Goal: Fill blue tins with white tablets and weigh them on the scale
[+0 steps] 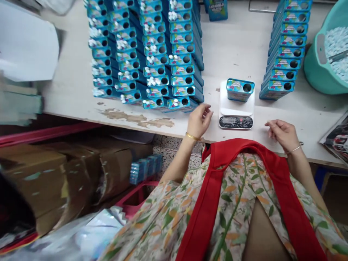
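A blue candy tin (240, 90) with a round dark hole in its top stands upright on a small white digital scale (236, 122). My left hand (199, 119) hovers left of the scale by the table's front edge, fingers loosely bent and apart, with nothing seen in them. To the scale's right is my right hand (283, 134), its fingers curled with the tips close together; whether anything small is between them is hidden. Neither hand touches the tin or the scale. Nearest my left hand is a tin (178, 103) with white candies lying on its top.
Rows of blue tins (154, 59), many topped with white candies, fill the table's left. Another row of tins (282, 63) stands at right, beside a teal tub (312, 69) of white candies with a metal scoop (338, 56). Cardboard boxes (78, 174) sit below the table's left.
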Motion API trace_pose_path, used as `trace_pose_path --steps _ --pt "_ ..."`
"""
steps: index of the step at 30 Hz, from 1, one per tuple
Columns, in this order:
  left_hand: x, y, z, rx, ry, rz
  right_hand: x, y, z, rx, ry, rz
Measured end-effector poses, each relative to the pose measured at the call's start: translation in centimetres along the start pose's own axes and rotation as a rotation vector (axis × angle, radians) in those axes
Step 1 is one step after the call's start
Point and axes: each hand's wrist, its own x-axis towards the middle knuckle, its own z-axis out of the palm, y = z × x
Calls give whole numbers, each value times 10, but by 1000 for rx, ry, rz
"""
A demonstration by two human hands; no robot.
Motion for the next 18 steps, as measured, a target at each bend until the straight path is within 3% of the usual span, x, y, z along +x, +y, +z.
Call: trace_pose_path --steps 4,10,14,18 --pt "-37 -27 31 -44 20 -171 13 -40 11 -137 83 -272" --pt "-42 -31 41 -17 58 -94 44 -97 40 -373 105 -692" --pt "-39 -31 43 -7 82 -88 62 -109 57 -541 87 -786" --pt "-40 -31 43 6 70 -98 61 -108 62 -647 98 -792"
